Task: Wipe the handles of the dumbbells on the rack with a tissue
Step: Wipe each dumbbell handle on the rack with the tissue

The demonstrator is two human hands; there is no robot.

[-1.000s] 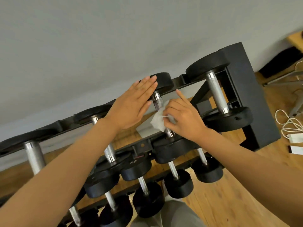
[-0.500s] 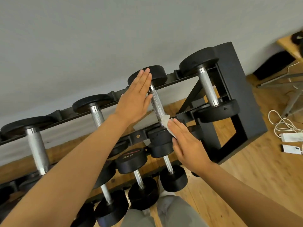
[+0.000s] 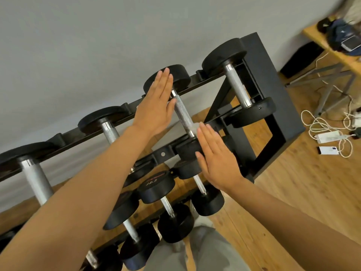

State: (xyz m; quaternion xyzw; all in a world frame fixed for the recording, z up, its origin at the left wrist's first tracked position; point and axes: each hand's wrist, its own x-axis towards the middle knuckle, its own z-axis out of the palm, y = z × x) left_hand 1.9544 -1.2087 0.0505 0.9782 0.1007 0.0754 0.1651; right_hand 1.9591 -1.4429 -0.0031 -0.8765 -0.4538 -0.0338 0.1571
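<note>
Right hand (image 3: 216,159) has flattened, fingers straight, tissue (image 3: 196,126) at its fingertips on the handle (image 3: 182,114), which runs up-left toward the flat left hand (image 3: 156,106).

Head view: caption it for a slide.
Flat right hand presses tissue to a dumbbell handle; left hand steadies its top.

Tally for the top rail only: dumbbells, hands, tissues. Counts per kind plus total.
Top-rail dumbbells: 4
Hands: 2, left hand and right hand
Tissue: 1, only a sliver showing at the right fingertips
Total: 7
</note>
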